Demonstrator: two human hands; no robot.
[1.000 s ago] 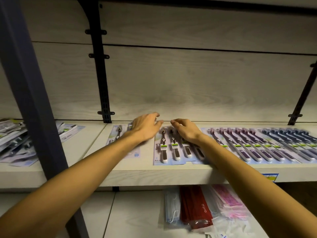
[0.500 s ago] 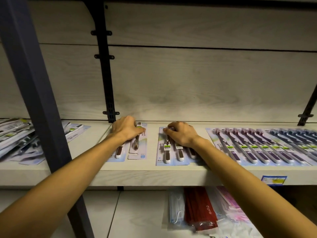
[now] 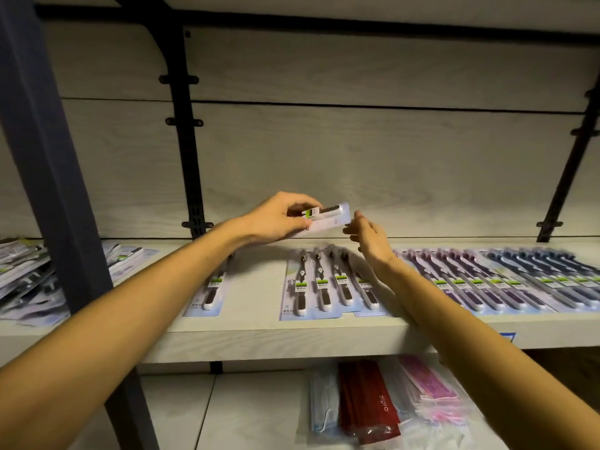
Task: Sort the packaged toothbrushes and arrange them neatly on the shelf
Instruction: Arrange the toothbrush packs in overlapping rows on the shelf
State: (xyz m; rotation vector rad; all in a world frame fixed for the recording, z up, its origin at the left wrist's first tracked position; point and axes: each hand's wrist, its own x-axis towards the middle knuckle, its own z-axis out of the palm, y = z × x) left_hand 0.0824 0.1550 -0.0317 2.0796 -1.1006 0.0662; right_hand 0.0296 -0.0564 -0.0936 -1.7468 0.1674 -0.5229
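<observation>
**One pack lifted above the toothbrush shelf**

Pale wood-grain panels back a light shelf carried on black slotted uprights, with a thick dark post standing in the near left foreground.

Above the shelf, the left hand grasps a packaged toothbrush with fingers and thumb closed around its left part. That pack is in the air, lying roughly level with its right end tipped slightly upward; a green label shows near the fingers.

Just to its right, the right hand is open with fingers loosely spread, the fingertips near the pack's right end; whether they touch it cannot be told because of motion blur.

Below the hands, a row of four packs with dark-and-white handles lies flat, overlapping side by side, heads toward the back wall. A single pack of the same kind lies apart to the left, partly under the left forearm. To the right, a long overlapping row of purple-handled packs runs into a row of blue-handled packs at the far right.

Beyond the dark post, a loose heap of packs sits untidily on the adjoining shelf section.

On the lower shelf lie bagged face masks in white, red and pink.
</observation>
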